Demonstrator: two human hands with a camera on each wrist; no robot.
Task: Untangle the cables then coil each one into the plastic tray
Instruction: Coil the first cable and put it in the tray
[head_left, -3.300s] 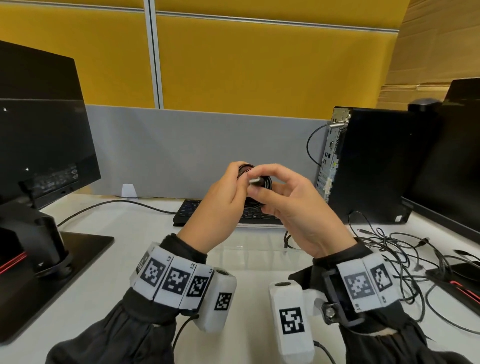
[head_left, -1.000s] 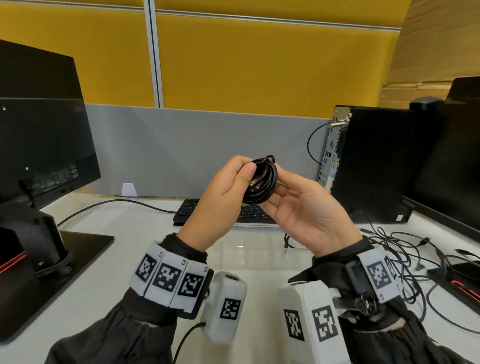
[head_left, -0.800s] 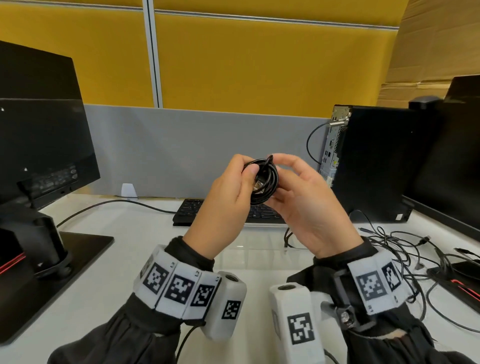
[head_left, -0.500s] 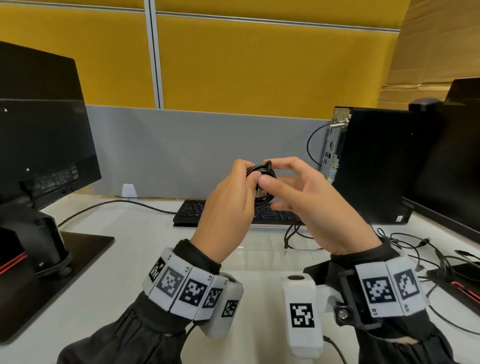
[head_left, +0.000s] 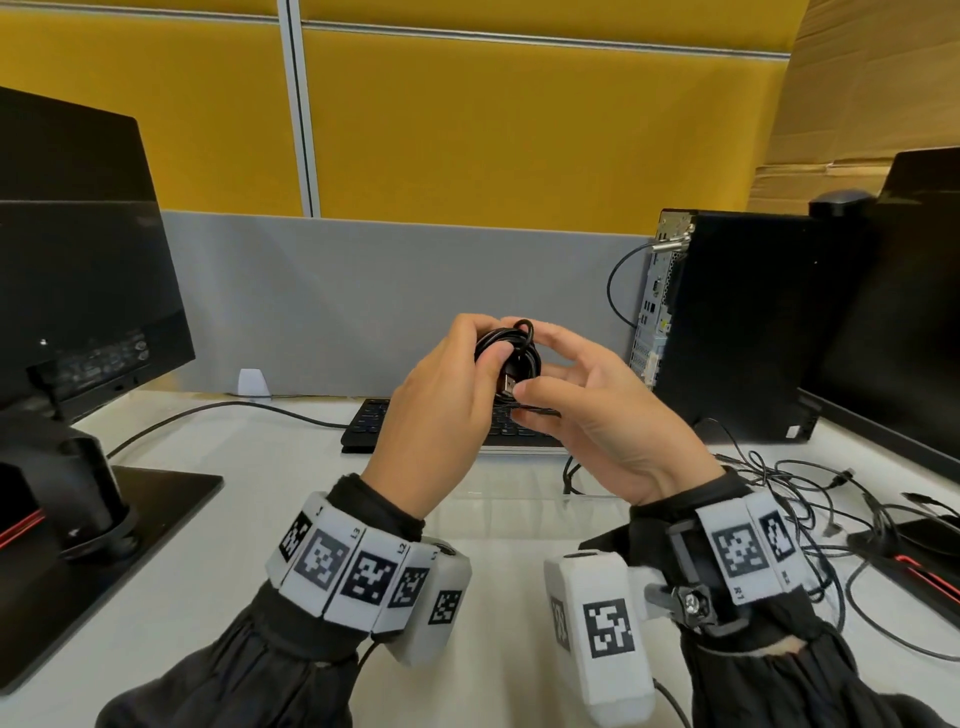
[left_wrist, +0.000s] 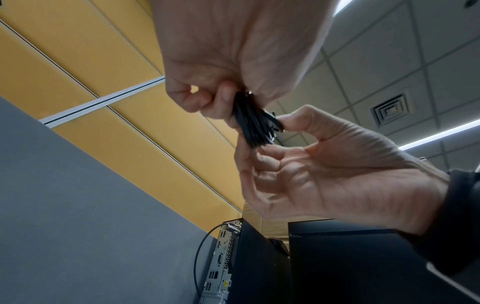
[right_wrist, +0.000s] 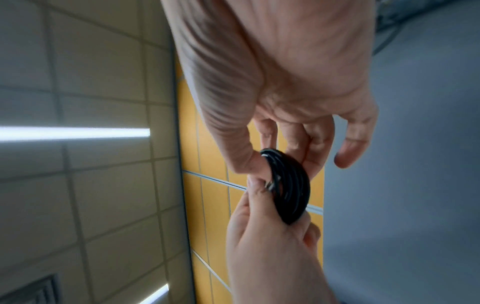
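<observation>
The small black cable coil (head_left: 511, 358) is held up between both hands, the left hand (head_left: 441, 410) clamped on it, and its loose end (open-palmed a second ago) is now pinched by the right hand (head_left: 597, 426), so tucking seems nearly done.

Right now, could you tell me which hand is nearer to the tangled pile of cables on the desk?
Right. The right hand is raised just left of the cable pile; the left hand is farther left, both holding the coiled cable.
</observation>
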